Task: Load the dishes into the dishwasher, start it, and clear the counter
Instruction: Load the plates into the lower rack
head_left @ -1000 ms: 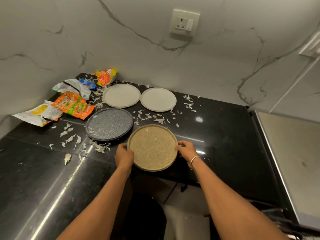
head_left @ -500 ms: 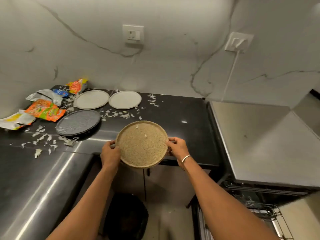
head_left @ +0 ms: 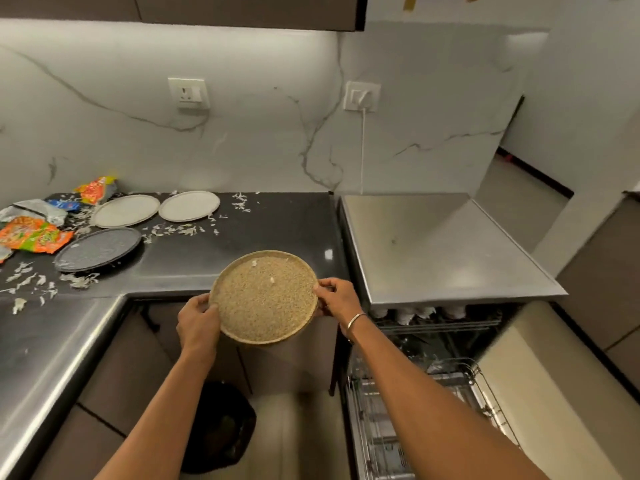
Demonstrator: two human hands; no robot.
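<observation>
Round tan speckled plate [head_left: 264, 297] held level in the air off the black counter's [head_left: 263, 233] edge, dark grey plate [head_left: 98, 249] and two white plates [head_left: 125, 211] [head_left: 189, 206] lying flat behind, dishwasher [head_left: 426, 403] open at right.

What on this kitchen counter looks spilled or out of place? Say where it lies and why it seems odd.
White scraps are scattered over the black counter, around the grey plate and two white plates. Crumpled snack wrappers lie at the back left. Two bits sit on the speckled tan plate held in both hands.
</observation>
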